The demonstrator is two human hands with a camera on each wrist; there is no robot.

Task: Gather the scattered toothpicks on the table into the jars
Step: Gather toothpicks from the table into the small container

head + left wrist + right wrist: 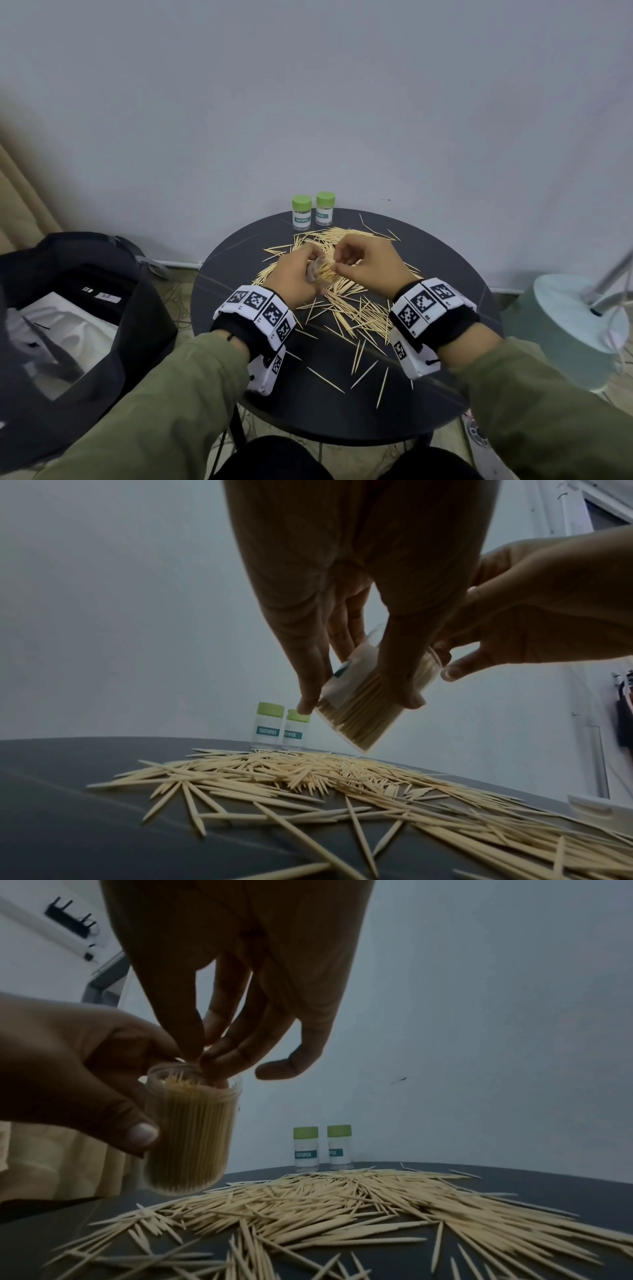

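My left hand (298, 274) grips a clear open jar (320, 272) packed with toothpicks, tilted toward my right hand and held above the pile. In the left wrist view thumb and fingers of the left hand (358, 707) wrap the jar (356, 723). My right hand (363, 263) has its thumb and fingers pinched together at the jar's mouth, on toothpick ends; the right wrist view shows the right hand (205, 1058) at the rim of the jar (192, 1137). Scattered toothpicks (352, 308) cover the round black table (445, 267).
Two capped jars with green lids (302, 212) (325, 208) stand side by side at the table's far edge, close to the grey wall. A black bag (85, 308) sits on the floor at left. A teal lamp base (568, 325) stands at right.
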